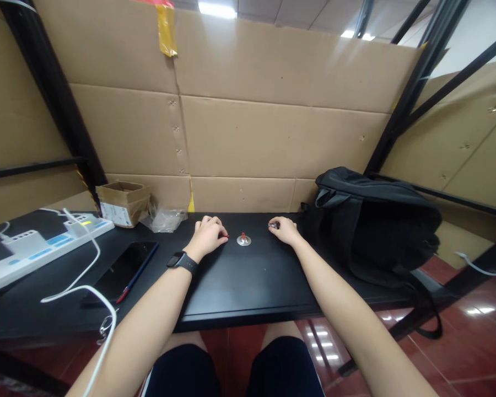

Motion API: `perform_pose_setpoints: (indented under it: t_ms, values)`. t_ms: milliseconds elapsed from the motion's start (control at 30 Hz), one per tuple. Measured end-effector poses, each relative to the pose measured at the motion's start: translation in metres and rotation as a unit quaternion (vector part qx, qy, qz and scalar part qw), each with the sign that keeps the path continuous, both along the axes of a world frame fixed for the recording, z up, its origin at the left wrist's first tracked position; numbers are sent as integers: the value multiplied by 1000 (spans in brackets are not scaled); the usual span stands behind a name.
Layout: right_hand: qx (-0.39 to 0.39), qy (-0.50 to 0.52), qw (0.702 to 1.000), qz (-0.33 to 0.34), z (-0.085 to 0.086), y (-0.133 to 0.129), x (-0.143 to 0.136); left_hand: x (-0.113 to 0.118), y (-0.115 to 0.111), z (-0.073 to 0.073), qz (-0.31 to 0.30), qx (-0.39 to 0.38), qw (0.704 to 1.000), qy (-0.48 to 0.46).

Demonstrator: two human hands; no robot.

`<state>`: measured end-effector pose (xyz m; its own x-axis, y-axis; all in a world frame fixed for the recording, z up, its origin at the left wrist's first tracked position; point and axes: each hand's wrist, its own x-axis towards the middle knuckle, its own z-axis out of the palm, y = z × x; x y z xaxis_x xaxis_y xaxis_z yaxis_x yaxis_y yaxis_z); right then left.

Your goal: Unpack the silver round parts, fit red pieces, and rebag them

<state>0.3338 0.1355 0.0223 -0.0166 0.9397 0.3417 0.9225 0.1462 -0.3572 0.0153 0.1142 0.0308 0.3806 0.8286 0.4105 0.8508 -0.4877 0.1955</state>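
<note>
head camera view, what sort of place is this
It looks like a makeshift work booth, perhaps inside a larger indoor space. Cardboard walls it in, black metal posts frame it, and a power strip lies on the black table.

Silver shone on the disc (pixel 243 242), and bang in its middle sat red! Black swept across the table (pixel 248 292), black again took the backpack (pixel 347 182) and watch (pixel 183 261). The power strip (pixel 52 253) flashed white with blue patches, the cable (pixel 86 288) ran white, cardboard (pixel 248 138) stood brown, tape (pixel 167 30) showed yellow, and the floor tiles (pixel 471 350) glowed deep red.
</note>
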Motion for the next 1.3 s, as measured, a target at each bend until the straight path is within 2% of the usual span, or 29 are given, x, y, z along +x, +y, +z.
perform_pose_setpoints:
  t_ms: [133,300,433,567,733,900,1033,1167,1300]
  values:
    - [-4,4,1000,-10,2,-1,-2,11,-5,-3,3,4,1000,8]
    - [30,26,999,6,-3,2,3,12,-6,-6,3,19,1000,-3]
    - [51,72,995,49,-10,11,11,13,-6,-1,11,45,997,-67]
    - [51,114,989,83,-13,14,15,16,-8,9,11,37,990,-137]
    - [62,150,983,83,-6,9,15,19,-16,17,-41,-1,980,-193]
    - [97,178,975,92,3,0,7,24,-20,18,-66,11,965,-255]
    - [71,235,954,170,11,-14,-15,30,-19,17,-102,-41,931,-349]
    - [68,294,925,232,23,-35,-44,34,-17,15,-128,-89,912,-378]
    - [76,381,873,296,36,-54,-65,40,-17,15,-150,-80,901,-399]
